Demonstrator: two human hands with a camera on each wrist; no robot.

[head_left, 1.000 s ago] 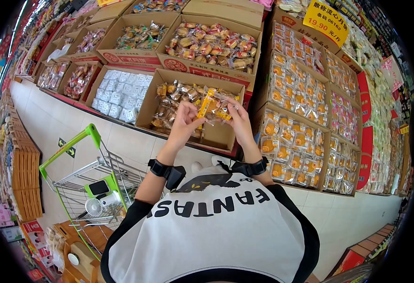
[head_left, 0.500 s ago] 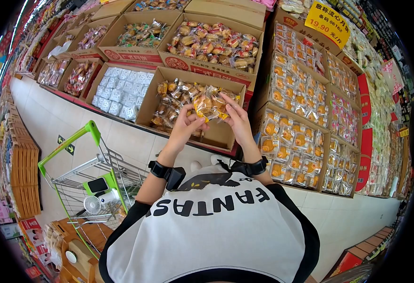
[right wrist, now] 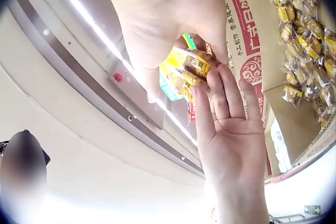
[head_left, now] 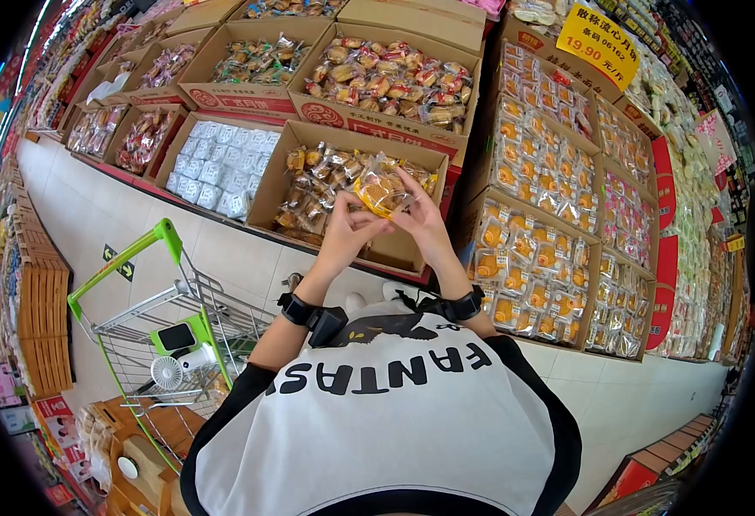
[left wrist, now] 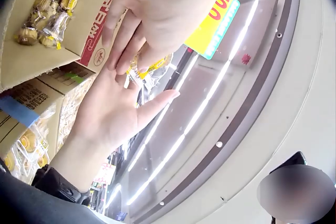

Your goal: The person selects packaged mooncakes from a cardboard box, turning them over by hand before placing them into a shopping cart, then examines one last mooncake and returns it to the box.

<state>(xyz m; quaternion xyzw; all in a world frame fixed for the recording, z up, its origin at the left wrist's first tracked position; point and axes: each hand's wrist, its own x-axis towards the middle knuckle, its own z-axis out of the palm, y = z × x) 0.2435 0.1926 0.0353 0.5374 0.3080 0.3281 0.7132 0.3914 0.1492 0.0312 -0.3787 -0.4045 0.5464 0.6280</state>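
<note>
A clear and yellow wrapped pastry packet (head_left: pixel 381 187) is held between both hands above an open cardboard box (head_left: pixel 265 202) of similar packets. My left hand (head_left: pixel 345 234) pinches its lower left side, and my right hand (head_left: pixel 426 230) grips its right side, fingers over the top edge. In the left wrist view the packet (left wrist: pixel 152 71) shows partly behind the fingers. The right wrist view shows the packet (right wrist: pixel 197 66) between the fingers of the right hand (right wrist: pixel 157 29) and those of the left hand (right wrist: pixel 233 134).
White wrapped packets (head_left: pixel 222 163) fill a box to the left. Red-wrapped pastries (head_left: pixel 386 82) lie in a box behind. Trays of orange packets (head_left: pixel 532 267) stand at the right, below a yellow price sign (head_left: pixel 598 45). A green-handled shopping cart (head_left: pixel 128 265) stands at the lower left.
The packet has turned between the fingers, from its long yellow edge showing to its clear, rounded side. Both hands have shifted their hold and come closer together.
</note>
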